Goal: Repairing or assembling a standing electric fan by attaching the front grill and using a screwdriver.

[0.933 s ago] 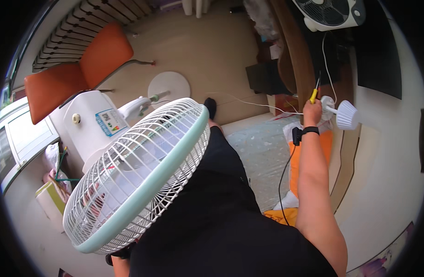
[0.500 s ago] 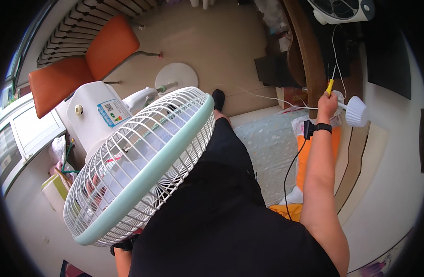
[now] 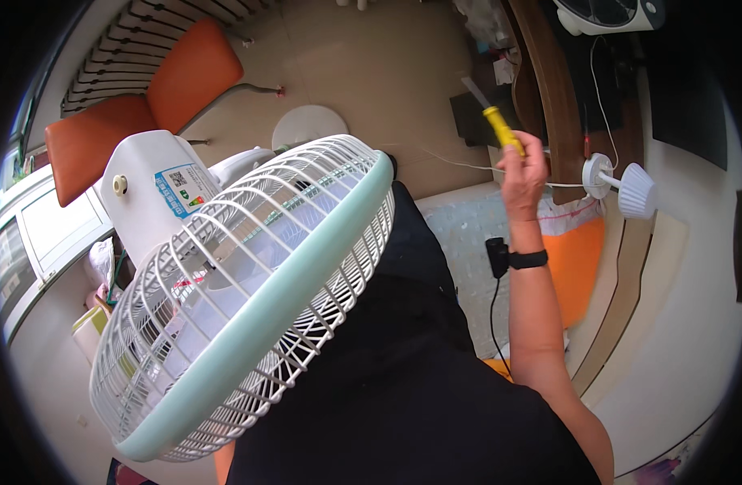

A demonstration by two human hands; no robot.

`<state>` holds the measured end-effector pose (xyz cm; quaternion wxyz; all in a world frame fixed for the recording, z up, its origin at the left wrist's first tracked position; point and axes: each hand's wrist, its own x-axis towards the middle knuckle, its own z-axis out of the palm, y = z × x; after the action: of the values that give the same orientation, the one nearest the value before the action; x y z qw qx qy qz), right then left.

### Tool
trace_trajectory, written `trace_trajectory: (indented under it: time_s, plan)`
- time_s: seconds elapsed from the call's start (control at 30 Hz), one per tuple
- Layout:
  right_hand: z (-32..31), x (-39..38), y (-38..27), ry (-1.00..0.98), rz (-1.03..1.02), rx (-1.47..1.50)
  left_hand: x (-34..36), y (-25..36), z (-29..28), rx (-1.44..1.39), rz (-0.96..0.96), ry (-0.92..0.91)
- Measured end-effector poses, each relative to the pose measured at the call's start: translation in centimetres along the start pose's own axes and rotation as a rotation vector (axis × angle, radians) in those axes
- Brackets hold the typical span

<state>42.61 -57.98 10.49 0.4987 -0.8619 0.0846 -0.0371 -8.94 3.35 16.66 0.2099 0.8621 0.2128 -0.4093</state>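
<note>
My right hand [image 3: 523,179] grips a yellow screwdriver [image 3: 502,129], blade pointing away, right of the tilted fan [image 3: 262,315]; behind its cage, my left hand's state I cannot tell.

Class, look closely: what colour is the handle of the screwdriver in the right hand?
The screwdriver handle is yellow, seen best in the head view.

A tan floor [image 3: 371,89] lies across the upper middle of the frame. At upper left, an orange chair [image 3: 195,77] stands near dark rails [image 3: 116,61]. A bright window [image 3: 60,229] is at left, brown wooden furniture [image 3: 551,81] at upper right, a white wall [image 3: 686,331] at lower right.
</note>
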Motion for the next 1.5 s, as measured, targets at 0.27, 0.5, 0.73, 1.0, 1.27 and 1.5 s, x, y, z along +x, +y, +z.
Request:
trace_trajectory:
  time_s: [0.27, 0.5, 0.73, 1.0, 1.27, 1.5]
  plan:
    - [10.3, -2.0, 1.7, -0.210, -0.083, 0.154, 16.5, 10.4, 4.6, -0.622, 0.280, 0.418]
    - [15.6, -3.6, 6.4, -0.289, -0.228, 0.416, 26.3, 21.7, 6.4, -0.824, 0.535, 0.646]
    - [15.9, -9.9, 9.4, -0.450, -0.099, 0.727, 27.8, 29.5, 9.7, -1.576, 0.603, 0.604]
    - [13.5, -13.0, 8.9, -0.534, -0.140, 0.806, 28.7, 30.5, 9.4, -1.814, 0.810, 0.387]
    - [14.2, -9.2, 7.6, -0.690, -0.185, 0.787, 29.9, 33.5, 6.8, -1.860, 0.828, 0.357]
    - [17.8, -6.5, 8.4, -0.781, -0.105, 0.893, 30.7, 33.8, 5.6, -1.861, 0.785, 0.390]
